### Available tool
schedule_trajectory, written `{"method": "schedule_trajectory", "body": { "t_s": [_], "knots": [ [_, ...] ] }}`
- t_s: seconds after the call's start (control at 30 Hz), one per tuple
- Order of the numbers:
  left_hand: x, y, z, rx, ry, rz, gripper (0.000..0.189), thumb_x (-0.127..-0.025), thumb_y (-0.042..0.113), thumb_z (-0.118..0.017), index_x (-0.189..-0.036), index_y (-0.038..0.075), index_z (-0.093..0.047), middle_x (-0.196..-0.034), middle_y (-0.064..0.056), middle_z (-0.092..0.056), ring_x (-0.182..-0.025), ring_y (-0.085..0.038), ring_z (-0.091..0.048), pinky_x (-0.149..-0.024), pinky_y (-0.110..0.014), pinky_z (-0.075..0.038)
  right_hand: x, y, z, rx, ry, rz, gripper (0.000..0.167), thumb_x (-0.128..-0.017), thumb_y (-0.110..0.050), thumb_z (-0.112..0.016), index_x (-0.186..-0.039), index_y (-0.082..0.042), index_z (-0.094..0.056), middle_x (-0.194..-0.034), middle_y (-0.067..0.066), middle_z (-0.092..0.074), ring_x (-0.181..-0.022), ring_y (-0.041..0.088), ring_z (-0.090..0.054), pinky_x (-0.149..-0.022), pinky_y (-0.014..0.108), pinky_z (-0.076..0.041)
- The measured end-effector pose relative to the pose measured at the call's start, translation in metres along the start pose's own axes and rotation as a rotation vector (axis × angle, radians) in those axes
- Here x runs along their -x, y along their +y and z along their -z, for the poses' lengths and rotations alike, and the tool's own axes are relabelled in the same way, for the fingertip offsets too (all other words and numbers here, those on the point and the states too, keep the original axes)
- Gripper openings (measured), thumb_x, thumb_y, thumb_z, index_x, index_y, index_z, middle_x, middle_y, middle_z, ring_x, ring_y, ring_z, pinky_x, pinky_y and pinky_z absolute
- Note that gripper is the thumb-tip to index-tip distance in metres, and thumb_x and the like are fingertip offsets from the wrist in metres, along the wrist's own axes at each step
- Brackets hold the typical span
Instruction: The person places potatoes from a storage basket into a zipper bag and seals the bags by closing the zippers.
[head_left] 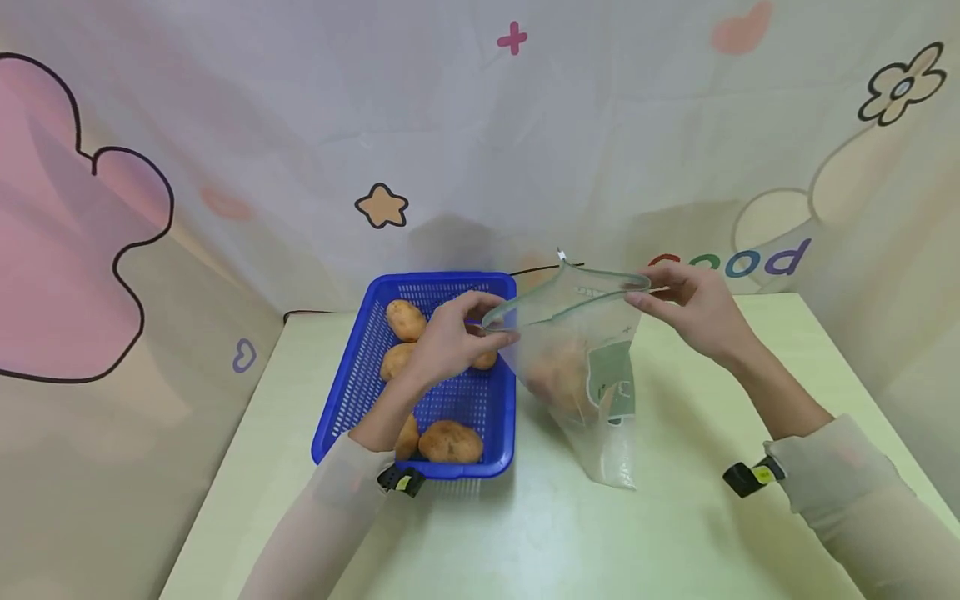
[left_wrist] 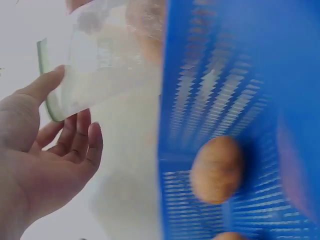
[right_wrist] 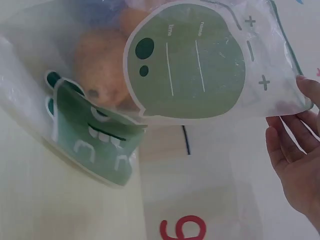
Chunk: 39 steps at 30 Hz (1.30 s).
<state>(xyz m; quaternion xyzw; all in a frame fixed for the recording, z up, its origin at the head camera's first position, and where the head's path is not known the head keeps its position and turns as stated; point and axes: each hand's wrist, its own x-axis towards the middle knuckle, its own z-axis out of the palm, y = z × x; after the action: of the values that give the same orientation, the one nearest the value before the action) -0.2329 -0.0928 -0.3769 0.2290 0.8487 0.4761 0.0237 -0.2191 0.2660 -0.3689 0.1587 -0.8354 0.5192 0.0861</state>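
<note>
Basket (potatoes inside) beside bag

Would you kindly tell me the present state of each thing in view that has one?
Oval brown potatoes: whole, unpeeled.
Blue rectangular plastic basket: upright, open-topped, holding several potatoes.
Translucent plastic bag with green print: mouth spread open, potatoes inside.
Left hand: holding the bag's mouth.
Right hand: holding the mouth's opposite end.

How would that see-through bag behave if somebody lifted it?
The translucent zip bag probably flops and creases, since it looks thin and wrinkled. It may sag heavily, because potatoes show inside. Tipping could spill them, since the bag gapes open.
</note>
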Motion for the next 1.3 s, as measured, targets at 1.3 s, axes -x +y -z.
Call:
{"method": "schedule_trajectory", "body": {
  "t_s": [1.3],
  "knots": [
    [0.011, -0.008, 0.018, -0.175, -0.049, 0.080, 0.059, -0.097, 0.021, -0.080, -0.147, 0.005, -0.054, -0.135, -0.012, -0.062, -0.127, -0.031, -0.060, -0.105, -0.045, -0.055, -0.023, -0.066, 0.002, 0.139, 0.077, 0.238, 0.029, -0.092, -0.012, -0.084, -0.120, -0.007, -0.077, -0.106, -0.008, -0.076, -0.097, 0.004, -0.067, -0.078, 0.014, -0.053]
  ]
}}
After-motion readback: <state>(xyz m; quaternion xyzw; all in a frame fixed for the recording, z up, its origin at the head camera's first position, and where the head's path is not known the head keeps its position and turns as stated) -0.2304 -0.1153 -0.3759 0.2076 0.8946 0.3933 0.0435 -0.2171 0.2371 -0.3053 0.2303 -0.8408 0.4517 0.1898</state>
